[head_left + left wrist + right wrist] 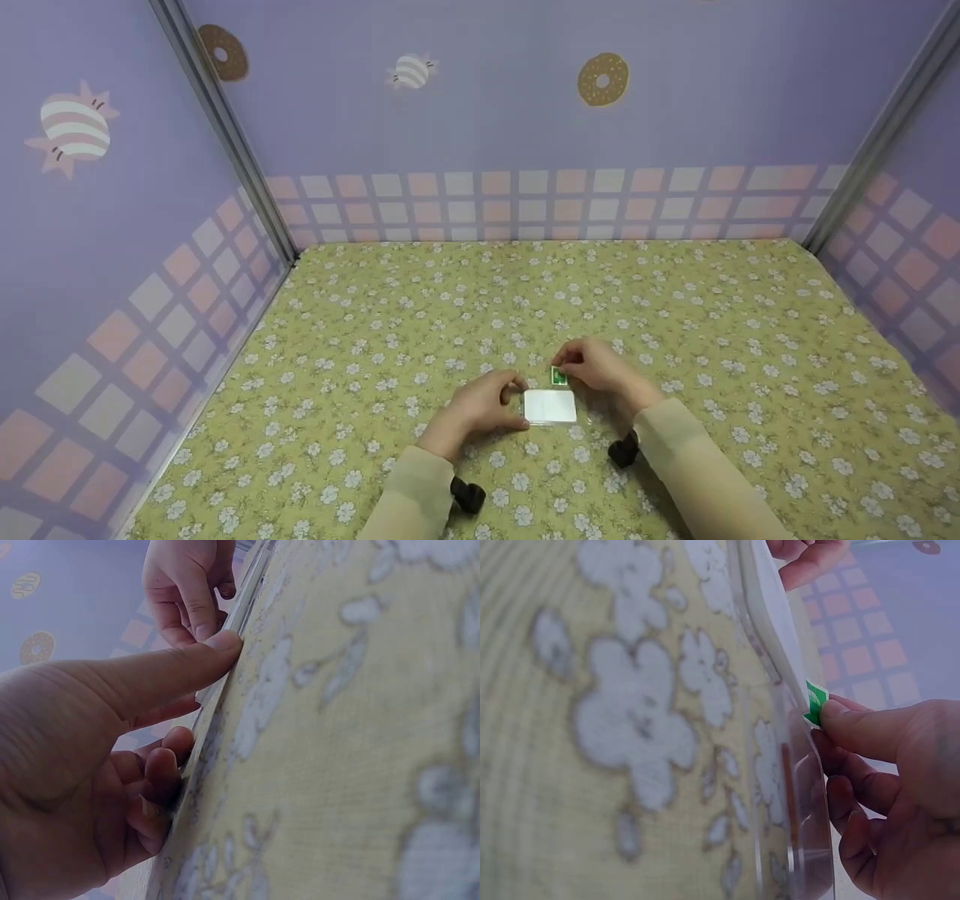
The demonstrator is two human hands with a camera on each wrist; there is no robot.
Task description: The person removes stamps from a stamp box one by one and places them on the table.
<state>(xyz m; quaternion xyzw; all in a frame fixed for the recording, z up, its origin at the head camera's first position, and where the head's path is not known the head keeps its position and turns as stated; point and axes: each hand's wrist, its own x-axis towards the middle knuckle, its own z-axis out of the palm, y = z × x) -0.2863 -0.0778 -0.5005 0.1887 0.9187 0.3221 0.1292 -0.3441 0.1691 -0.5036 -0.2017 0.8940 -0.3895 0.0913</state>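
Observation:
A flat white rectangular pack (550, 406) lies on the flowered cloth in front of the person. My left hand (480, 401) holds it by its left side, the thumb at the near corner and the fingers toward the far corner. Between thumb and index finger, my right hand (600, 367) pinches a small green tab with a white border (816, 703), just beyond the pack's far edge. Clear plastic film (806, 787) extends from the white part in the right wrist view. In the left wrist view the pack (247, 604) appears edge-on, under the left thumb.
A yellow-green cloth with white flowers (420, 315) covers the table. Purple panels (480, 127) with pink and white squares enclose the back and both sides, with metal posts (232, 135) at the corners. Black wrist devices (468, 495) sit below both hands.

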